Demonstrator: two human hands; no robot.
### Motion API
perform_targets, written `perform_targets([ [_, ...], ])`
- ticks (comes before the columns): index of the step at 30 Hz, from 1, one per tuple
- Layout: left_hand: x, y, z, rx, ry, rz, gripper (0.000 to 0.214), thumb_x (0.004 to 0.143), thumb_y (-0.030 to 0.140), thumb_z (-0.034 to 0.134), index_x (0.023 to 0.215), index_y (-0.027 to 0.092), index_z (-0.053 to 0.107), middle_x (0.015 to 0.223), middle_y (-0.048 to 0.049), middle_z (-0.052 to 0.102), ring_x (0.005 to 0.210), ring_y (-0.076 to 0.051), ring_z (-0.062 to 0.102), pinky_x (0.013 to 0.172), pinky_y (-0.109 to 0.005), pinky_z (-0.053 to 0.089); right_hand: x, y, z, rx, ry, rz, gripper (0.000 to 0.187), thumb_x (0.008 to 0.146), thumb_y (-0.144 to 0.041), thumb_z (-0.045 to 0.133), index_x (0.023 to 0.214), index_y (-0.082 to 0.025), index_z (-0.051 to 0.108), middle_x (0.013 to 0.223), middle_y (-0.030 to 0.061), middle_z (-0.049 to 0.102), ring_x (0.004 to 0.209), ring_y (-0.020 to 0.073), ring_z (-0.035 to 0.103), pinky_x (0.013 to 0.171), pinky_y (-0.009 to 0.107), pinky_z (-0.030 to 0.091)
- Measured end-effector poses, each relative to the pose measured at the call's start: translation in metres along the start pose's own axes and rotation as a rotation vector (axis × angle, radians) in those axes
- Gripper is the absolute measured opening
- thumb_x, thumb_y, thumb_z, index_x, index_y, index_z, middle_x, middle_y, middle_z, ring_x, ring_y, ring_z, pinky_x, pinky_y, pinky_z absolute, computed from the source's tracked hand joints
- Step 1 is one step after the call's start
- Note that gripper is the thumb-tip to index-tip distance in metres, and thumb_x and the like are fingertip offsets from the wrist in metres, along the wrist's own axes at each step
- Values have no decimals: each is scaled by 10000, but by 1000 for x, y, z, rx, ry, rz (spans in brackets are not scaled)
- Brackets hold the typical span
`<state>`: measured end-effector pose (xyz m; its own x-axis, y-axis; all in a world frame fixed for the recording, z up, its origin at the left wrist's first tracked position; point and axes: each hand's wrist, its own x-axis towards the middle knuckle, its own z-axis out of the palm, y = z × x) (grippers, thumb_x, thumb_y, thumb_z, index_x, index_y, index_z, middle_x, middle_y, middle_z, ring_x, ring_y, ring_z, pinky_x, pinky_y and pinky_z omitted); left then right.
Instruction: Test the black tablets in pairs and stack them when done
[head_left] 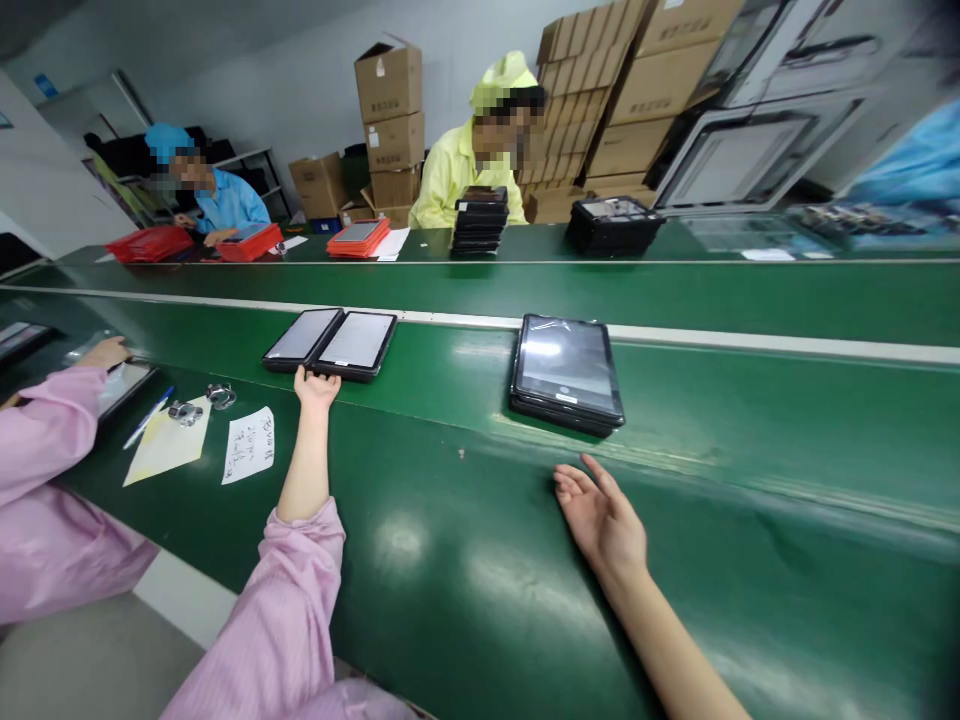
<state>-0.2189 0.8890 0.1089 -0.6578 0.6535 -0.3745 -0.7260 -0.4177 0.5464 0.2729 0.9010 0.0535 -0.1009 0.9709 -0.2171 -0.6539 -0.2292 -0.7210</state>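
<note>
My left hand is stretched forward, palm partly up, its fingers apart and touching the near edges of two tablets. The left tablet and the right tablet lie side by side, pale screens up, in black frames. My right hand is over the green bench with fingers spread and nothing in it. Just beyond it lies a short stack of tablets, the top one with a dark, glossy screen and a small white label. A gap separates my right fingertips from this stack.
At left, a co-worker's hand touches a tablet. A pen, metal rings, yellow paper and a handwritten note lie nearby. Across the green bench are red trays, a black stack, a black bin and two seated people.
</note>
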Motion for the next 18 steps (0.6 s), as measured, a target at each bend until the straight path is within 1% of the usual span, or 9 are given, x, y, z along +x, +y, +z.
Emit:
perform_targets([
  [2, -16, -12, 6, 16, -55, -44, 379, 955, 534, 416, 1097, 234, 599, 1174, -124, 632, 1173, -275, 615, 907, -426, 541, 1, 1, 1, 13, -12, -10, 502, 634, -415, 861, 1066, -233, 681, 854, 79, 747, 759, 165, 705, 676, 253, 599],
  [5, -44, -44, 15, 21, -133, -79, 388, 963, 470, 425, 1140, 190, 628, 1139, -143, 672, 1187, -294, 623, 966, -469, 537, 1, 2, 2, 33, -33, -16, 533, 617, -408, 882, 1070, -221, 671, 841, 91, 749, 750, 163, 706, 677, 243, 590],
  [8, -74, -89, 25, 14, -138, -81, 300, 978, 366, 422, 1108, 189, 628, 1136, -118, 680, 1220, -242, 613, 1030, -407, 518, 0, 3, 3, 38, -61, -30, 507, 643, -407, 865, 1066, -216, 660, 839, 89, 747, 746, 168, 704, 656, 252, 584],
  [10, -95, -118, 29, 16, -130, -88, 224, 985, 309, 431, 1047, 191, 611, 1149, -107, 665, 1238, -208, 603, 1059, -358, 503, -1, 4, 3, 42, -67, -37, 479, 665, -401, 846, 1063, -216, 653, 838, 82, 744, 748, 171, 701, 650, 261, 579],
  [12, -118, -143, 32, 24, -133, -93, 146, 986, 274, 453, 981, 203, 581, 1161, -90, 645, 1243, -183, 599, 1079, -335, 491, -2, 4, 5, 41, -71, -34, 443, 691, -393, 822, 1058, -224, 641, 834, 68, 739, 753, 174, 695, 649, 271, 575],
  [15, -159, -170, 28, 42, -164, -95, 101, 976, 229, 483, 886, 216, 526, 1136, -53, 639, 1223, -162, 611, 1100, -346, 486, -4, 5, 9, 29, -74, -24, 388, 721, -396, 787, 1034, -239, 618, 810, 42, 727, 742, 177, 682, 637, 280, 560],
  [18, -205, -183, 13, 72, -220, -130, 118, 944, 193, 509, 828, 214, 518, 1096, -29, 667, 1196, -174, 633, 1116, -396, 479, -7, 4, 14, -2, -36, -61, 386, 713, -405, 764, 1020, -241, 599, 788, 25, 715, 717, 169, 664, 637, 275, 538],
])
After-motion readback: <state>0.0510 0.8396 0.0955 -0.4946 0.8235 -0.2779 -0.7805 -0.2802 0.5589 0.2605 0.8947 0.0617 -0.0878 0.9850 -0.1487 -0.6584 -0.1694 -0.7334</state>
